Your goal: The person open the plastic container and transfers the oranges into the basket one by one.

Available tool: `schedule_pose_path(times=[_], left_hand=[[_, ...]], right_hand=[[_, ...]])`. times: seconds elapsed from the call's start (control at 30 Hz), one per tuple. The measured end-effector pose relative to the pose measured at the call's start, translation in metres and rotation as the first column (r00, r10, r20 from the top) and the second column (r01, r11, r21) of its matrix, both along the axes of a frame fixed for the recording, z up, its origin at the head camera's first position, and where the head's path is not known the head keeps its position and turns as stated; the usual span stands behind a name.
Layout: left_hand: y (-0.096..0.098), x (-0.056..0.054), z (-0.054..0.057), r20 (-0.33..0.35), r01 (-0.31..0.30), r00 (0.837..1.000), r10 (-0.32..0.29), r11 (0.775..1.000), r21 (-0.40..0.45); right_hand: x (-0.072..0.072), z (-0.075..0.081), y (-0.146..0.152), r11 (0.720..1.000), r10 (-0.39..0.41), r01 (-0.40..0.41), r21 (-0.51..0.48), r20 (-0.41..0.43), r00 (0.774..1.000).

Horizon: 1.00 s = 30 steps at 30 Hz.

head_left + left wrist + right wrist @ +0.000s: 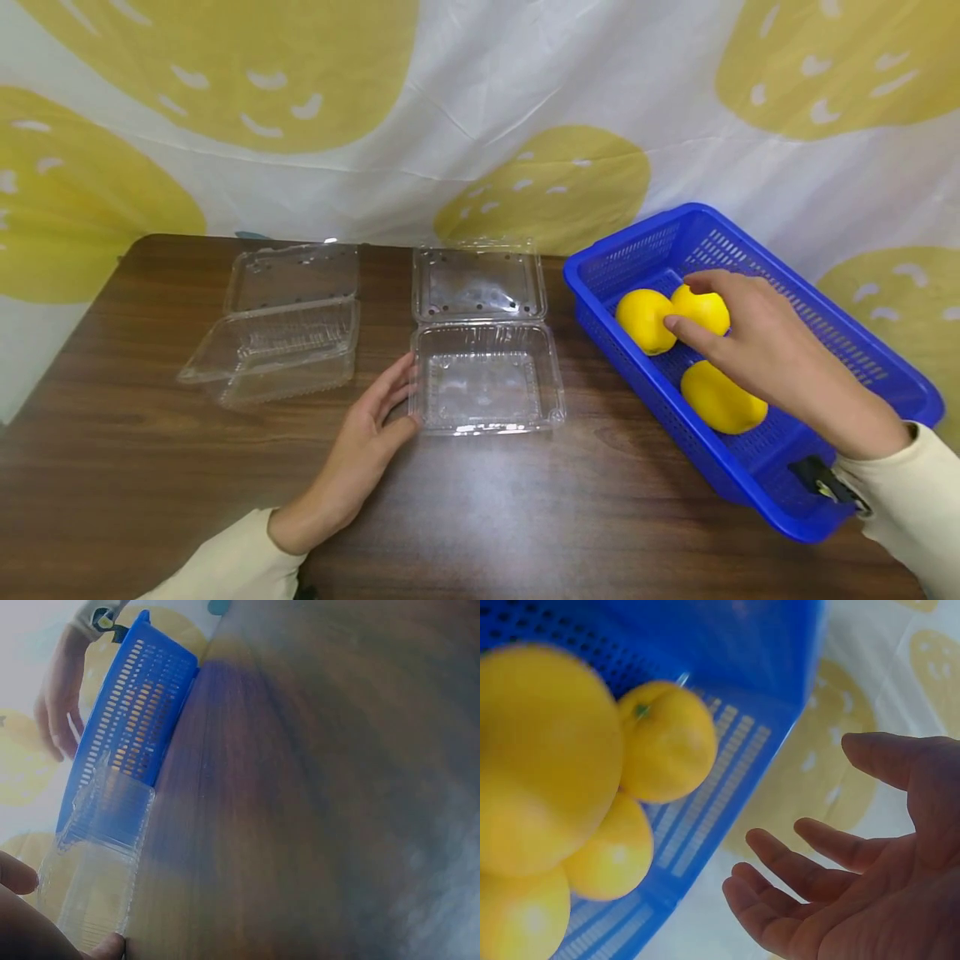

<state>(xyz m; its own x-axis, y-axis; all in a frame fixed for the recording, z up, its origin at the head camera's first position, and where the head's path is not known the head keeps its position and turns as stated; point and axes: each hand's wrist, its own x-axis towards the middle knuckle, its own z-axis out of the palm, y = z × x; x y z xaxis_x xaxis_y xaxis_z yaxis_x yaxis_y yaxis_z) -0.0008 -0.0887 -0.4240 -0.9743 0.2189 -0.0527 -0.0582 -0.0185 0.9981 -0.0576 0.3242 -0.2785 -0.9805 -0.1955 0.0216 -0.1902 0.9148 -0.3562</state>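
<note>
My left hand [367, 450] touches the left side of a clear plastic clamshell box [487, 425], thumb near its front corner. That box stands on the table with its lid [480, 283] folded back; nothing lies inside. Over the blue basket [652, 400] hovers my right hand [765, 342], fingers spread and holding nothing. Below it are several yellow, orange-like fruits: one at the left [645, 323], another partly behind the fingers, and a longer-looking shape [723, 400] nearer me. One orange [667, 742] shows a green stem spot in the right wrist view.
A second clear clamshell box [288, 358] stands at the left, its lid raised behind. The brown wooden table [480, 533] runs back to a white cloth [480, 100] printed with yellow fruit shapes. The basket's perforated walls rise around the fruit.
</note>
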Motion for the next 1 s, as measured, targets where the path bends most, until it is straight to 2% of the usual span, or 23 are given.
schedule_pose_path(times=[0.23, 0.5, 0.77, 1.0], left_hand=[[0.001, 0.0, 0.0, 0.005, -0.005, 1.0, 0.005, 1.0, 0.0], [0.0, 0.0, 0.003, 0.018, -0.001, 1.0, 0.001, 1.0, -0.006], [0.001, 0.0, 0.002, 0.01, 0.004, 1.0, -0.004, 1.0, 0.002], [0.002, 0.0, 0.002, 0.002, 0.006, 1.0, -0.006, 1.0, 0.004]], right_hand=[[0.012, 0.002, -0.022, 0.999, 0.021, -0.023, -0.037, -0.058, 0.998], [0.028, -0.002, -0.045, 0.988, 0.088, -0.114, -0.107, -0.223, 0.971], [0.039, -0.003, -0.065, 0.972, 0.129, -0.172, -0.161, -0.243, 0.961], [0.044, -0.008, -0.073, 0.967, 0.147, -0.191, -0.168, -0.24, 0.959]])
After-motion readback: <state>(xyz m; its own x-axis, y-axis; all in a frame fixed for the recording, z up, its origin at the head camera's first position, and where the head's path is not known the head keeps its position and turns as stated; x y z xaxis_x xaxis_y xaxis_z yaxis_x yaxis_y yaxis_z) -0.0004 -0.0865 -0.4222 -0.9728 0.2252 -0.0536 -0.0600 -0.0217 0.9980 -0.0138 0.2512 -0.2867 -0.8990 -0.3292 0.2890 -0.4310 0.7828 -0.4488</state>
